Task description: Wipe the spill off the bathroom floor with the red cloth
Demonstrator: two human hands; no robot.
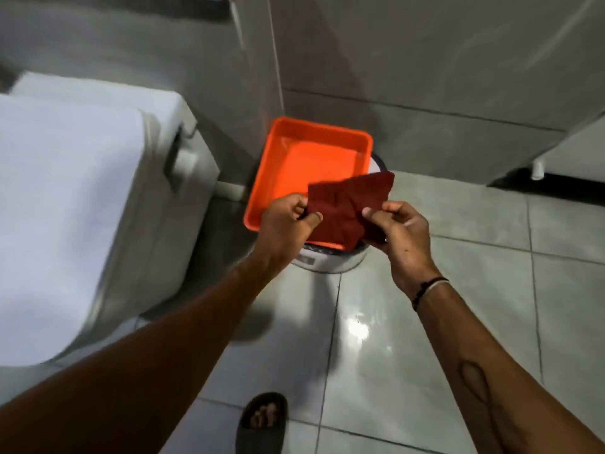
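The dark red cloth point(352, 204) hangs in the air, stretched between both hands above an orange tray. My left hand point(284, 221) pinches its left edge. My right hand point(401, 229) pinches its lower right part. A wet, shiny patch of spill point(360, 329) glistens on the pale grey floor tiles below my hands, near the middle of the view.
An orange square tray point(278, 165) rests on top of a white bucket point(330, 260) by the wall. A white toilet point(82, 204) fills the left side. My foot in a dark sandal point(262, 424) stands at the bottom. A door edge point(556, 152) is at the right.
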